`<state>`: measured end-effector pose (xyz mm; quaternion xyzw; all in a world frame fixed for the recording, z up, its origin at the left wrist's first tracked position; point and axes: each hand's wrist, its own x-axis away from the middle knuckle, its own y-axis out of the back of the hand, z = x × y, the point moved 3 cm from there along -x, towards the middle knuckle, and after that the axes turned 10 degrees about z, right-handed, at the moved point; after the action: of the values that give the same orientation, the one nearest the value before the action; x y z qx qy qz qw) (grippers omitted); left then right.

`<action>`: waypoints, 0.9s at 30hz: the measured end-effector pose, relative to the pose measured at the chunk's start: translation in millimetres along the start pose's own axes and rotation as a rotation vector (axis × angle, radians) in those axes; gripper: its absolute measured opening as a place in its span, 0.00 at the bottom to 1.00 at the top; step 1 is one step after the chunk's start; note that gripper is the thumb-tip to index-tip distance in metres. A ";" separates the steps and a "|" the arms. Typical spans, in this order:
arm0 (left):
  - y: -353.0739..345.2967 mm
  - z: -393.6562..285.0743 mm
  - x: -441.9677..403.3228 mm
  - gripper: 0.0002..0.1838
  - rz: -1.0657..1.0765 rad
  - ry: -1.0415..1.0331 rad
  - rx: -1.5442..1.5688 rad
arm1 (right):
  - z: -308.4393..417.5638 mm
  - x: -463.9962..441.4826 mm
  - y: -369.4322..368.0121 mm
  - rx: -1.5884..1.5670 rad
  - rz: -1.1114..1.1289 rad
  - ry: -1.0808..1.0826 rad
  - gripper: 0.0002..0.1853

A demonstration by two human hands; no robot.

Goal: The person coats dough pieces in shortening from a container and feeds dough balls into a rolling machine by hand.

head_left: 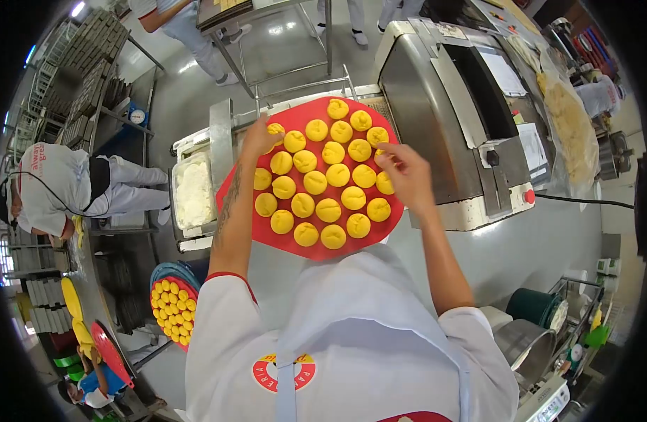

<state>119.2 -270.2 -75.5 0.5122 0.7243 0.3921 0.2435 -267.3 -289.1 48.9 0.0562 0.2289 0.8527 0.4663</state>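
A red board [299, 243] in front of me carries several round yellow dough balls [315, 183], many with a crease or fold on top. At the board's upper left, my left hand [256, 138] has its fingers closed at the side of a yellow dough ball [275, 131]. On the right edge, my right hand [406, 171] is curled, its fingertips on another dough ball [384, 148] that they partly cover. One more ball lies just below those fingertips.
Right of the board stands a metal machine [429, 126] with a red button. A tub of white material [194, 193] is on the left. Lower left, another red board holds yellow balls [173, 309]. A co-worker [63, 186] stands left; other people are behind a metal table [225, 14].
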 end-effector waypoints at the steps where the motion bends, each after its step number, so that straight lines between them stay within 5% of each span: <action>1: 2.8 1.0 -4.3 0.28 0.110 0.028 -0.034 | -1.1 -6.5 -19.8 -0.026 0.052 -0.018 0.15; 3: 14.5 -18.9 3.8 0.24 0.123 0.034 -0.047 | -8.3 -18.3 -57.3 -0.121 0.108 0.064 0.23; 5: 28.8 -62.0 13.7 0.22 0.159 -0.070 0.312 | -13.8 -38.2 -91.9 -0.261 0.031 0.065 0.27; 9: 48.1 -177.7 57.4 0.25 0.468 -0.234 0.594 | -1.5 -44.4 -95.1 -0.993 0.113 -0.071 0.28; 13: 3.6 -156.9 -20.8 0.26 -0.051 -0.246 0.400 | -11.3 7.9 -30.0 -1.183 -0.083 -0.216 0.25; 15: -37.6 -132.2 -73.9 0.28 -0.017 -0.225 0.197 | -8.8 37.2 11.7 -1.359 -0.179 -0.175 0.25; 19: -84.8 -123.3 -113.7 0.31 0.421 -0.188 -0.230 | -2.4 75.8 106.8 -0.908 -0.472 -0.131 0.26; 24: -69.3 -154.8 -83.2 0.27 0.306 -0.326 -0.200 | 22.3 55.6 251.3 -0.227 -0.880 0.234 0.22; 27: -53.8 -164.5 -69.2 0.23 0.175 -0.065 0.180 | 28.8 1.7 297.6 -0.141 -0.876 0.350 0.24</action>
<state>-9.8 -396.2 -28.4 0.6055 0.7009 0.3285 0.1851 -488.3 -414.9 206.0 -0.2220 0.2479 0.5859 0.7389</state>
